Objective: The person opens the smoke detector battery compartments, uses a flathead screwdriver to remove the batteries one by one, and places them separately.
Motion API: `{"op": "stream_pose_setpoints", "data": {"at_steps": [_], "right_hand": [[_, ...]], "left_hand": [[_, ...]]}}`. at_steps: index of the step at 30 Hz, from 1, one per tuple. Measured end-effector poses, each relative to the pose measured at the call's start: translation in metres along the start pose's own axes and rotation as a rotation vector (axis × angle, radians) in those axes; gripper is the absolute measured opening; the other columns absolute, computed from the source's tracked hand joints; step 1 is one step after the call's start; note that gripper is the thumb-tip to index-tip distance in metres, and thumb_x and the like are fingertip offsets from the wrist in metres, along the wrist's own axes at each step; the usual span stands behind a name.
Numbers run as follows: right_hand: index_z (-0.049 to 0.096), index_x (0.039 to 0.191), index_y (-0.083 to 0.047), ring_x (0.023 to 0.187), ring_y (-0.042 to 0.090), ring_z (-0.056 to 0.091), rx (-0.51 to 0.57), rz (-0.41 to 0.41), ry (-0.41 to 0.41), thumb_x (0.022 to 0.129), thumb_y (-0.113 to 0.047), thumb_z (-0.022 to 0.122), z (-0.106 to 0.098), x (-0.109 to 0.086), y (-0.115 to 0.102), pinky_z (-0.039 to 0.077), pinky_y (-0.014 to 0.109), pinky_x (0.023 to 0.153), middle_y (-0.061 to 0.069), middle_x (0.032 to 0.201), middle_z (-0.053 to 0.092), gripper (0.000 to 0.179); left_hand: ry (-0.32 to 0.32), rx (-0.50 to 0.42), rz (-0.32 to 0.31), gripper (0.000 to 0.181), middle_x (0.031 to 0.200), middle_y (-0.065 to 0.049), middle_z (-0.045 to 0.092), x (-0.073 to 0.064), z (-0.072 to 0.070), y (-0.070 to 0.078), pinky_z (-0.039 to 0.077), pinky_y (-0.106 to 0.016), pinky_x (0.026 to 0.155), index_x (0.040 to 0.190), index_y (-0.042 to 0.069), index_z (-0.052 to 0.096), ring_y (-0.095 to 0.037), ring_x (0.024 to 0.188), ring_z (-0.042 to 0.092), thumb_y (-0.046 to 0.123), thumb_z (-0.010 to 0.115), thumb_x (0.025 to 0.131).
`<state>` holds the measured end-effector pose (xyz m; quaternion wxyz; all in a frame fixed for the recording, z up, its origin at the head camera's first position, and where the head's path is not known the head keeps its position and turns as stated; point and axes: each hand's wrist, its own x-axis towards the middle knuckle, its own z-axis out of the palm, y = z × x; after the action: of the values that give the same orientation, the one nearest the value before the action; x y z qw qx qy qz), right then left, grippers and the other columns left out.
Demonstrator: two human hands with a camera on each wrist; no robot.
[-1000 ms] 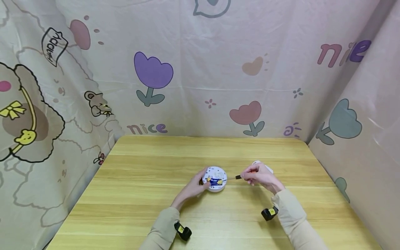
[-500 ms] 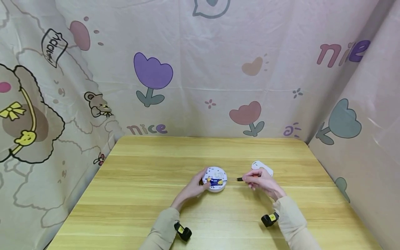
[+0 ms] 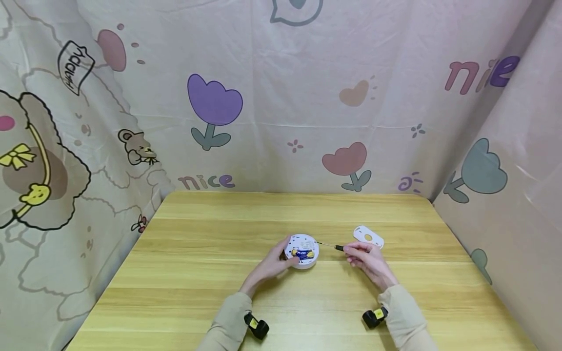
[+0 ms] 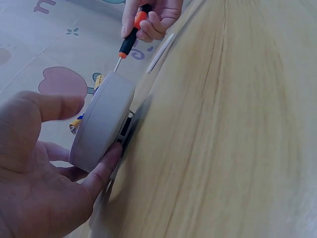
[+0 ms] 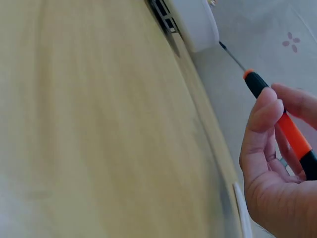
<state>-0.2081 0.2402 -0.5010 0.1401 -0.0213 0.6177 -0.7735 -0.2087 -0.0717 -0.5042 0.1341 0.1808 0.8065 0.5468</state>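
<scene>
A round white device point(image 3: 303, 240), which looks like a smoke alarm, lies on the table with its battery side facing up. In its recess sits a blue and yellow battery point(image 3: 303, 255). My left hand point(image 3: 273, 264) grips the device by its left side, fingers around the rim. My right hand point(image 3: 371, 261) pinches the black and orange handle of a small screwdriver point(image 5: 292, 131). The screwdriver's thin shaft points left, its dark tip at the device's upper right rim; whether it touches, I cannot tell. The device's dark underside fittings point(image 4: 125, 128) show in the left wrist view.
A flat white plate point(image 3: 362, 232) with rounded ends and a hole lies on the wooden table point(image 3: 219, 287), just beyond my right hand. Patterned curtains point(image 3: 281, 97) hang behind the table and on both sides.
The screwdriver tip has moved from beside the battery to the device's upper right rim. My right hand has shifted slightly nearer, uncovering the white plate. The left hand keeps its hold.
</scene>
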Motion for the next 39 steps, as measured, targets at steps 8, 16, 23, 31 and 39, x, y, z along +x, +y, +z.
{"op": "stream_pose_setpoints", "data": {"at_steps": [8, 16, 23, 31, 39], "right_hand": [[0.073, 0.090, -0.017, 0.070, 0.006, 0.068, 0.047, 0.017, 0.132, 0.098, -0.002, 0.059, 0.009, 0.000, 0.008, 0.058, 0.017, 0.064, -0.001, 0.082, 0.075, 0.022], [0.071, 0.096, -0.009, 0.073, 0.009, 0.068, 0.057, -0.008, 0.233, 0.097, -0.001, 0.060, 0.015, 0.000, 0.011, 0.061, 0.021, 0.072, 0.002, 0.084, 0.074, 0.013], [0.071, 0.099, 0.000, 0.068, 0.010, 0.070, 0.023, -0.034, 0.352, 0.093, 0.005, 0.064, 0.022, 0.005, 0.016, 0.062, 0.022, 0.069, 0.003, 0.079, 0.075, 0.011], [0.064, 0.105, 0.019, 0.061, 0.008, 0.069, -0.116, -0.116, 0.471, 0.086, 0.011, 0.067, 0.034, 0.010, 0.021, 0.061, 0.020, 0.063, 0.001, 0.068, 0.073, 0.021], [0.066, 0.105, 0.017, 0.058, 0.007, 0.065, -0.301, -0.113, 0.537, 0.082, 0.007, 0.072, 0.042, 0.012, 0.020, 0.058, 0.018, 0.056, 0.001, 0.070, 0.072, 0.026]], "left_hand": [[0.024, -0.010, 0.034, 0.104, 0.160, -0.034, 0.024, 0.002, 0.003, -0.004, 0.039, -0.055, 0.117, 0.157, -0.007, 0.017, -0.047, 0.141, 0.040, 0.020, 0.083, 0.081], [0.069, 0.018, 0.078, 0.106, 0.155, -0.034, 0.035, 0.002, 0.007, -0.004, 0.044, -0.054, 0.114, 0.155, -0.009, 0.021, -0.046, 0.136, 0.047, 0.014, 0.087, 0.075], [0.099, 0.011, 0.085, 0.105, 0.153, -0.033, 0.037, 0.001, 0.008, -0.002, 0.034, -0.060, 0.120, 0.154, -0.009, 0.025, -0.048, 0.139, 0.043, 0.014, 0.089, 0.073], [0.124, 0.029, 0.081, 0.105, 0.152, -0.031, 0.041, 0.002, 0.009, -0.003, 0.027, -0.066, 0.121, 0.153, -0.008, 0.028, -0.048, 0.140, 0.042, 0.015, 0.090, 0.071], [0.129, 0.011, 0.083, 0.105, 0.148, -0.030, 0.046, 0.001, 0.010, -0.001, 0.031, -0.064, 0.120, 0.153, -0.007, 0.028, -0.046, 0.137, 0.046, 0.015, 0.090, 0.071]]}}
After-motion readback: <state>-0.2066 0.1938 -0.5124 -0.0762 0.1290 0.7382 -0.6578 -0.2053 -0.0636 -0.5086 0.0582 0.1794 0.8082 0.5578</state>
